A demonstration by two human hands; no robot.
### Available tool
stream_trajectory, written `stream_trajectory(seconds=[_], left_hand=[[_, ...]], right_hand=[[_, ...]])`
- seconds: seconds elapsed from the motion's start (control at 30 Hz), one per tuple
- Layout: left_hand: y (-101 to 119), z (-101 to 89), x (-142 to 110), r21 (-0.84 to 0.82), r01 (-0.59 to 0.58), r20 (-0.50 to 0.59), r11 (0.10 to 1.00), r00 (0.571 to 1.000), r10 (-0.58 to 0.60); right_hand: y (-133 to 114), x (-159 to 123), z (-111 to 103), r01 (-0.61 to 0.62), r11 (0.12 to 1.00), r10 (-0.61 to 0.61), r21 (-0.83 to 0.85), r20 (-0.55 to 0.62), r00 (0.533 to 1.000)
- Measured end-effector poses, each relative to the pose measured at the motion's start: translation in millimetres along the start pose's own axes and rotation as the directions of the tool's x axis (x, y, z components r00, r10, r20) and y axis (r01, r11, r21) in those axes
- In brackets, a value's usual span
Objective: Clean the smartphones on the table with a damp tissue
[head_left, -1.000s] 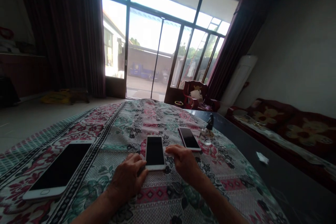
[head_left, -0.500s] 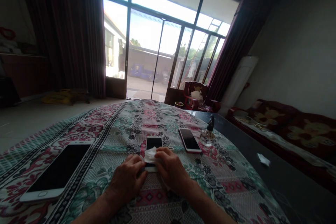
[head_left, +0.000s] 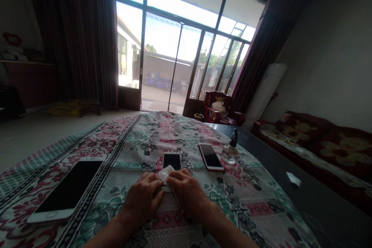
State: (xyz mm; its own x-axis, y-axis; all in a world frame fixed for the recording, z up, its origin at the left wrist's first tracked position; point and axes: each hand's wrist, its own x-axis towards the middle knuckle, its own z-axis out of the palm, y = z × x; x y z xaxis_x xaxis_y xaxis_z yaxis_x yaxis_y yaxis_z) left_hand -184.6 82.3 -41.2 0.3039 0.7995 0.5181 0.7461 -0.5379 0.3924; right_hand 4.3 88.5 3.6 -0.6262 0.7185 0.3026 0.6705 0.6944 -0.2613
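My left hand [head_left: 142, 199] and my right hand [head_left: 188, 195] meet over the lower end of a white-framed smartphone [head_left: 172, 161], which lies face up with a dark screen. A crumpled white tissue [head_left: 165, 174] sits on the phone, pinched under my right fingers. My left fingers press against the phone's lower left side, and the hands hide its bottom end. A larger white smartphone [head_left: 68, 186] lies to my left, apart from both hands. To the right, a smartphone with a pink edge [head_left: 210, 157] lies beyond my right hand.
A floral patterned cloth [head_left: 145, 139] covers the table under everything. A small glass spray bottle [head_left: 231, 150] stands near the cloth's right side on a dark tabletop [head_left: 270, 162], with a white scrap [head_left: 293, 179] further right. A red sofa [head_left: 319, 143] lines the right wall.
My right hand has moved left onto the phone with the tissue, closing in on my left hand. The tissue now sits lower on the phone, and more of the screen shows above it.
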Motion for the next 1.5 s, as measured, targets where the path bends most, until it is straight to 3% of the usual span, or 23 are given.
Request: stream_trajectory(seconds=[0.13, 0.4, 0.63, 0.77, 0.97, 1.17, 1.5], left_hand=[[2, -1.2, 0, 0.012, -0.006, -0.004, 1.000, 1.000, 0.006], [5, -4.9, 0, 0.013, 0.024, 0.033, 1.000, 0.999, -0.025], [2, -1.1, -1, 0.006, 0.030, -0.004, 1.000, 1.000, -0.030], [-6, 2.7, -2, 0.011, 0.070, -0.066, 0.997, 0.995, -0.069], [-26, 2.1, 10, -0.010, 0.264, -0.103, 0.964, 0.959, -0.264], [-27, -0.1, 11, -0.021, 0.252, -0.089, 0.968, 0.963, -0.253], [-17, 2.4, 5, 0.104, 0.285, -0.078, 0.953, 0.957, -0.278]], right_hand=[[10, 20, 2, -0.038, 0.998, 0.037, -0.053, -0.011, 0.999], [50, 69, 7, -0.241, 0.955, 0.232, -0.170, -0.074, 0.970], [54, 83, 6, -0.303, 0.925, 0.305, -0.227, -0.027, 0.952], [52, 79, 1, -0.360, 0.895, 0.368, -0.264, -0.021, 0.930], [37, 41, -6, -0.454, 0.837, 0.461, -0.306, -0.054, 0.886], [23, 20, -10, -0.526, 0.802, 0.523, -0.284, -0.092, 0.847], [30, 34, 1, -0.457, 0.878, 0.420, -0.144, -0.230, 0.878]])
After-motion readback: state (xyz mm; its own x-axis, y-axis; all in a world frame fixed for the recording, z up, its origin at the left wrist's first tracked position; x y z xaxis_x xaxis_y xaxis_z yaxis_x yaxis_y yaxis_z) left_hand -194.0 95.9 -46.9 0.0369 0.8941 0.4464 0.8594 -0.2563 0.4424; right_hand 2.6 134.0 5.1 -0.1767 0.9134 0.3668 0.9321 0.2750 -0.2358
